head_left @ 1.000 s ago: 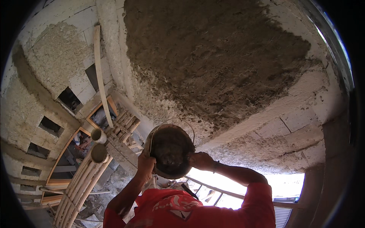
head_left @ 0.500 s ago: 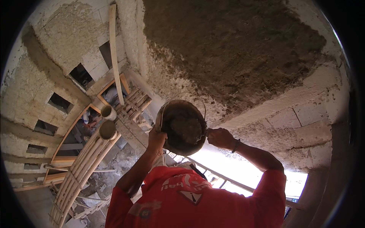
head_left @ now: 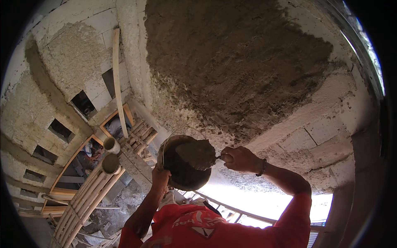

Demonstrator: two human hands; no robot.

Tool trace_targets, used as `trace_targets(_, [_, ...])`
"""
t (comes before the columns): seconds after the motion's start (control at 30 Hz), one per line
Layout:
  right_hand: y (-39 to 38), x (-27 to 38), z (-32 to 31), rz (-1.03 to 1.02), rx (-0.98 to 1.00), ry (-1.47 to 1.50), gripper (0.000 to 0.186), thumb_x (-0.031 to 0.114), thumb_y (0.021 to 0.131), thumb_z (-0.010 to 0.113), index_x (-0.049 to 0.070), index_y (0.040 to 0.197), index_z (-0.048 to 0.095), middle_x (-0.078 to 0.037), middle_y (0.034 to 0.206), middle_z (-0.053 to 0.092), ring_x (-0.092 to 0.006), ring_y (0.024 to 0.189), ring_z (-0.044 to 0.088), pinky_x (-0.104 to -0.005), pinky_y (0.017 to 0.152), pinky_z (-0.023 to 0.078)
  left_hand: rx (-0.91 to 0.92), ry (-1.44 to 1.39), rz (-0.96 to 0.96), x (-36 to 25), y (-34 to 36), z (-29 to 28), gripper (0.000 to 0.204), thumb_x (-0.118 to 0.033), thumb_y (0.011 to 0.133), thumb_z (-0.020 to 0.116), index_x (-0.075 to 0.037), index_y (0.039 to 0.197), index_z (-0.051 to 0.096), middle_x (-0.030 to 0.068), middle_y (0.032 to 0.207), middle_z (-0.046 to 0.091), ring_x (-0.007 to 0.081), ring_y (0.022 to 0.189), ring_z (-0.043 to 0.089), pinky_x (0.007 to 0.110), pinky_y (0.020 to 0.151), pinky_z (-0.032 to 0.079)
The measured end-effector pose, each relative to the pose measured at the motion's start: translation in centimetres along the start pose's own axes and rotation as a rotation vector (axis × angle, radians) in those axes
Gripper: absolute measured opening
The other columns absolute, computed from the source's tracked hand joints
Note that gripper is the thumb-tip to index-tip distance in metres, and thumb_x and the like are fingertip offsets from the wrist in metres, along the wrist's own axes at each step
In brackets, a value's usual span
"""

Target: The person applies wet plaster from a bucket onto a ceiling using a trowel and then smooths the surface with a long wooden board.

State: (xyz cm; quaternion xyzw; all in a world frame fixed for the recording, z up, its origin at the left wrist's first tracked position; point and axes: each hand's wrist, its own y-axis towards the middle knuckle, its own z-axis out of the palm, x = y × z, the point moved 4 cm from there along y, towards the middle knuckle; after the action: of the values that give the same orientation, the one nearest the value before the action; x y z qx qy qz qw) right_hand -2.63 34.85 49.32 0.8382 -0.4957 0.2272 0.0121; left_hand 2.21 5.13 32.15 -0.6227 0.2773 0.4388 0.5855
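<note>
My left hand (head_left: pixel 160 178) is closed on the left side of a round bucket (head_left: pixel 182 182) with dark wet mortar inside. My right hand (head_left: pixel 241 160) grips the handle of a trowel, whose blade (head_left: pixel 195 153) carries a heap of grey mortar over the bucket's mouth. A large patch of rough dark mortar (head_left: pixel 235 66) covers the pale block wall surface in front of me, with speckled edges beside the bucket.
To the left are bamboo poles (head_left: pixel 80 202), two pipe ends (head_left: pixel 111 164), a long board (head_left: pixel 117 82), a block wall with square openings (head_left: pixel 60 130) and wooden frames (head_left: pixel 117 123). A bright opening with railings (head_left: pixel 244 211) lies at lower right.
The trowel has risen out of the bucket with mortar on it, and my right hand has moved right. The bucket shifted up, then back down in the view.
</note>
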Motion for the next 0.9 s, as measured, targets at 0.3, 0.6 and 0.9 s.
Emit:
trace_targets(0.3, [-2.7, 13.7, -22.8, -0.392, -0.312, -0.181, 0.040, 0.024, 0.076, 0.079, 0.004, 0.105, 0.059, -0.009, 0.084, 0.066, -0.0207, 0.072, 0.066, -0.0354, 0.063, 0.054, -0.119, 0.035, -0.008, 4.5, -0.2, -0.9, 0.049, 0.003, 0.063, 0.056, 0.003, 0.112, 0.058, 0.0115, 0.087, 0.062, 0.0241, 0.073, 0.060, 0.034, 0.063, 0.048])
trace_targets(0.6, [-2.9, 7.4, -32.2, -0.455, -0.261, 0.544, 0.048, 0.034, 0.088, 0.069, -0.006, 0.114, 0.060, -0.009, 0.080, 0.064, -0.0125, 0.063, 0.065, -0.0235, 0.048, 0.054, -0.122, -0.031, -0.034, 6.1, -1.4, -0.7, 0.051, 0.000, 0.064, 0.058, 0.002, 0.116, 0.057, 0.0153, 0.085, 0.062, 0.0250, 0.062, 0.059, 0.036, 0.051, 0.046])
trace_targets(0.9, [-13.1, -2.2, -36.7, 0.132, -1.120, -0.271, 0.051, 0.034, 0.090, 0.062, -0.003, 0.125, 0.056, -0.004, 0.068, 0.056, -0.0123, 0.056, 0.054, -0.0305, 0.053, 0.044, -0.095, -0.070, -0.163, 8.4, -0.3, -0.5, 0.059, 0.005, 0.064, 0.055, 0.000, 0.122, 0.054, 0.0137, 0.094, 0.059, 0.0286, 0.071, 0.059, 0.041, 0.060, 0.049])
